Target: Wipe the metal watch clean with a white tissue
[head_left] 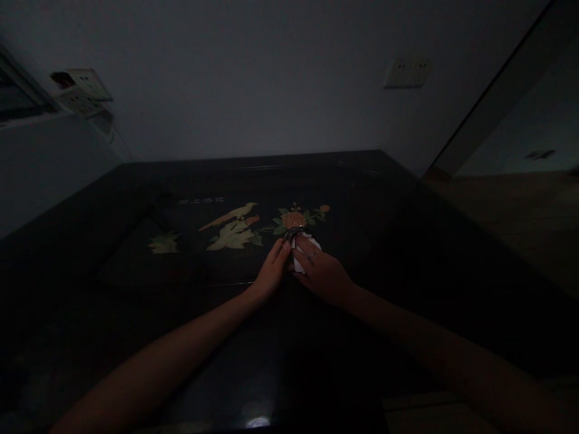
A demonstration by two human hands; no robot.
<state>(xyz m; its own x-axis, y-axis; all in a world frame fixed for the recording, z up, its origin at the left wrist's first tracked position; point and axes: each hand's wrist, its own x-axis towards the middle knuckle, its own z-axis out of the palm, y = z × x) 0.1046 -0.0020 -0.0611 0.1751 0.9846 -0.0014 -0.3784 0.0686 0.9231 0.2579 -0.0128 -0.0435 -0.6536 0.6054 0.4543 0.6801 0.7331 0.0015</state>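
1. Left fingers (pixel 275 252) pinch a small dark shiny object (pixel 294 232) over the glossy black counter (pixel 244 349); I'd hold it steady.
2. Right fingers (pixel 309 247) grip a crumpled white cloth (pixel 298 265) against it; I'd press lightly.

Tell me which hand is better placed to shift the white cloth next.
Probably the right hand: it lies over the white cloth and grips it, while the left hand seems taken up with a dark item, too dim to identify.

Homelike room, wall sockets (pixel 400 73)
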